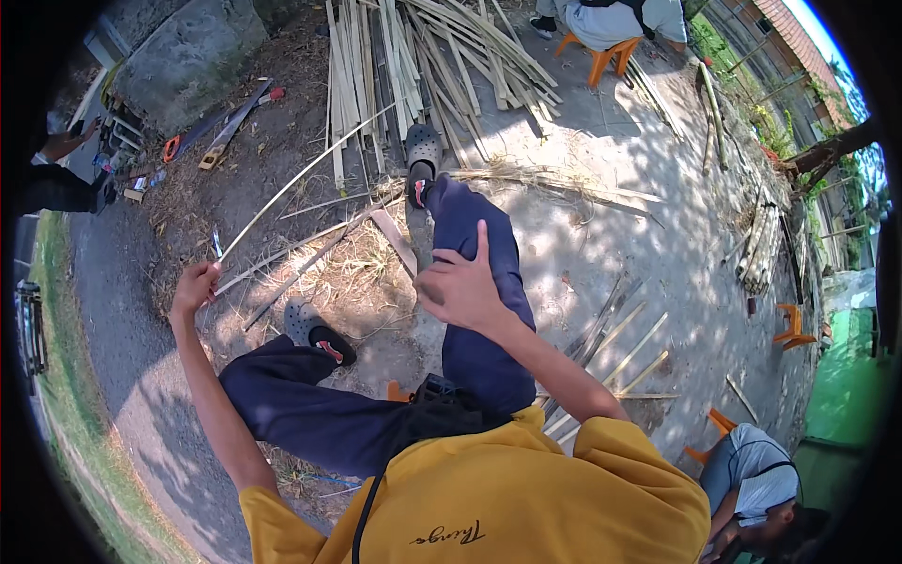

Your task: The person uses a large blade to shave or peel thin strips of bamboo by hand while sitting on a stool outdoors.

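Observation:
My left hand [195,286], out to the left, is closed on one end of a thin pale bamboo strip [305,169]. The strip slants up and away toward the pile. A small, narrow, bluish-white blade-like piece [217,244] sticks up by the left fingers; whether the hand grips it too, I cannot tell. Over my right knee, my right hand [462,287] has its fingers spread and nothing visible in it. Beneath the left hand's strip, more long strips [282,256] lie on the ground near my feet.
A large pile of bamboo strips [413,56] lies ahead. Two handsaws [230,130] rest on the soil by a big stone block [193,66]. Other people sit on orange stools [606,61] at far right and lower right [752,470]. Bundled poles [761,246] lie at right.

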Demonstrator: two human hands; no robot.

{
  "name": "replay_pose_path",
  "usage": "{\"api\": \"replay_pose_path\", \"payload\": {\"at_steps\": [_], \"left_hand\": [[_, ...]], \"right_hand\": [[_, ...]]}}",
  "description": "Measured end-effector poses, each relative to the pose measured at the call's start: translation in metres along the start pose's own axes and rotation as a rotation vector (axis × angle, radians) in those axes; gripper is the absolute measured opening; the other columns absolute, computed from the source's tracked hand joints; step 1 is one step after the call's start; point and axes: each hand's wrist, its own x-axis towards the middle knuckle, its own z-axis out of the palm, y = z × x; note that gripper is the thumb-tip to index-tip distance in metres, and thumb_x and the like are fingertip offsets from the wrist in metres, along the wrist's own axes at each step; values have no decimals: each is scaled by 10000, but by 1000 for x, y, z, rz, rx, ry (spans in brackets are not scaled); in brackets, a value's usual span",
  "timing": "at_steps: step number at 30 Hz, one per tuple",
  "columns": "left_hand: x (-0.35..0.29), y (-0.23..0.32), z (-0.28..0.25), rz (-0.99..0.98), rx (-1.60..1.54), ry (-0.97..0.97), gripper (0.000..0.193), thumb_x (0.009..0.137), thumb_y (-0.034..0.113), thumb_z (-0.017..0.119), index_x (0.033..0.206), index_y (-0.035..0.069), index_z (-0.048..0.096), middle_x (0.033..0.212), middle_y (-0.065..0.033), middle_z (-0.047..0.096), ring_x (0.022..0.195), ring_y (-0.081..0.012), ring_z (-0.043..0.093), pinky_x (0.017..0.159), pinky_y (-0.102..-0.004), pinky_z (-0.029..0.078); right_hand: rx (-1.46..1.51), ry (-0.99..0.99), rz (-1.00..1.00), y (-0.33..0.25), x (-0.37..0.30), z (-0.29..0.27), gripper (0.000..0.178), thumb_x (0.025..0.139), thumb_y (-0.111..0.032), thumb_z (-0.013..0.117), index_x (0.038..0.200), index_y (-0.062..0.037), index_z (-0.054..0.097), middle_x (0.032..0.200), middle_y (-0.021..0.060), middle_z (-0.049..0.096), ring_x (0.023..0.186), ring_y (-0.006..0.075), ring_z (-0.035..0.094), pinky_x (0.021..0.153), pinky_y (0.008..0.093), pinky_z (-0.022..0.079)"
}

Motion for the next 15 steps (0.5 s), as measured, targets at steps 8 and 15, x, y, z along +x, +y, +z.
{"api": "replay_pose_path", "payload": {"at_steps": [8,15], "left_hand": [[25,13,14,73,-44,-57,406,1049,361,621,755,84,583,631,16,543,513,-74,508,484,-260,409],[37,11,16,154,-89,-89,369,1081,291,591,768,100,548,633,45,498,555,-44,475,505,-247,374]], "right_hand": [[458,575,200,50,-18,-53,228,876,-96,738,1101,-59,747,1174,107,739,1109,295,705,977,397,539],[770,605,782,129,-69,-14,431,973,-269,690,1344,-59,633,1301,171,696,1235,326,669,1008,438,533]]}}
